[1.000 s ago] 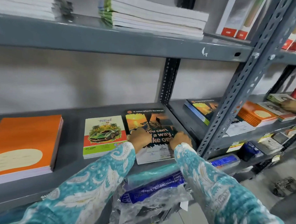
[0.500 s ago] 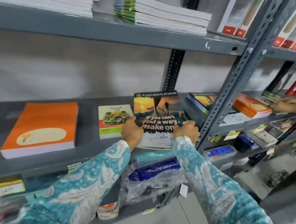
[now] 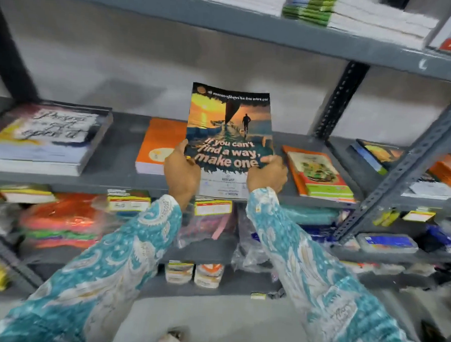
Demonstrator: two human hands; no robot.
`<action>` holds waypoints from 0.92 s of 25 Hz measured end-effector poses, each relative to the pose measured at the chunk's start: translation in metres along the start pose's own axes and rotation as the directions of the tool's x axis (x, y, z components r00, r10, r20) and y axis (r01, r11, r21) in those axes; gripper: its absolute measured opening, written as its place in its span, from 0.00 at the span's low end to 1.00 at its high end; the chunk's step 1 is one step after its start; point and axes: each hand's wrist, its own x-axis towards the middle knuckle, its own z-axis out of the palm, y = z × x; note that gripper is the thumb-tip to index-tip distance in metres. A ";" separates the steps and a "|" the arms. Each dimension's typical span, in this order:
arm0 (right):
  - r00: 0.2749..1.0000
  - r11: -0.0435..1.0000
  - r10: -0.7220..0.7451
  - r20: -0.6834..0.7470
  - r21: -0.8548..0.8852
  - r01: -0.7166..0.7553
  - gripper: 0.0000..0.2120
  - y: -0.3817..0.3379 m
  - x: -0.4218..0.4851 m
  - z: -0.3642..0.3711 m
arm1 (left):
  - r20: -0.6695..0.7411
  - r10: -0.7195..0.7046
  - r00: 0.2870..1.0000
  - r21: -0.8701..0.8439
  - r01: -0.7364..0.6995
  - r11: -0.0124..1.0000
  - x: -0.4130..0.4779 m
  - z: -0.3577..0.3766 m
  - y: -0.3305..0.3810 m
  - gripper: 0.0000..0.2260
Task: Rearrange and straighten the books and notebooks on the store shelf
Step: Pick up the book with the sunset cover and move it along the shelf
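Note:
I hold a notebook with a sunset cover (image 3: 229, 124) upright in front of the grey middle shelf (image 3: 119, 183). It reads "If you can't find a way, make one". My left hand (image 3: 182, 173) grips its lower left edge, and my right hand (image 3: 267, 177) grips its lower right edge. Behind it on the shelf lies an orange notebook stack (image 3: 157, 149). To the right lies a tilted stack topped by a green car cover (image 3: 321, 173). A thick stack with a handwritten-style cover (image 3: 48, 138) lies at the left.
Slotted grey uprights (image 3: 407, 177) stand at the right, with more notebook stacks (image 3: 376, 155) beyond them. An upper shelf (image 3: 253, 26) carries white and green-spined stacks (image 3: 332, 11). Lower shelves hold plastic-wrapped packs (image 3: 62, 219) and small boxes (image 3: 195, 274). The floor lies below.
Both hands have lifted the sunset notebook off the shelf and raised it upright. The view has shifted left, so the left stack is now in sight.

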 end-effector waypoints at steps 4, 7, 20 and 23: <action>0.987 0.994 -0.094 0.130 0.067 0.086 0.12 -0.041 -0.049 0.055 | -0.150 0.000 0.989 0.075 0.012 0.997 0.027 -0.071 -0.038 0.20; 0.959 0.989 -0.145 0.244 0.067 0.132 0.14 -0.075 -0.080 0.092 | -0.164 -0.021 0.986 0.140 0.044 0.989 0.057 -0.122 -0.072 0.21; 0.850 0.998 -0.061 0.523 0.025 0.056 0.15 -0.181 -0.179 0.255 | -0.101 -0.239 0.966 0.204 0.255 0.945 0.200 -0.287 -0.201 0.13; 0.847 1.000 -0.020 0.531 -0.010 0.030 0.15 -0.184 -0.180 0.280 | -0.087 -0.263 0.961 0.235 0.277 0.932 0.224 -0.292 -0.218 0.04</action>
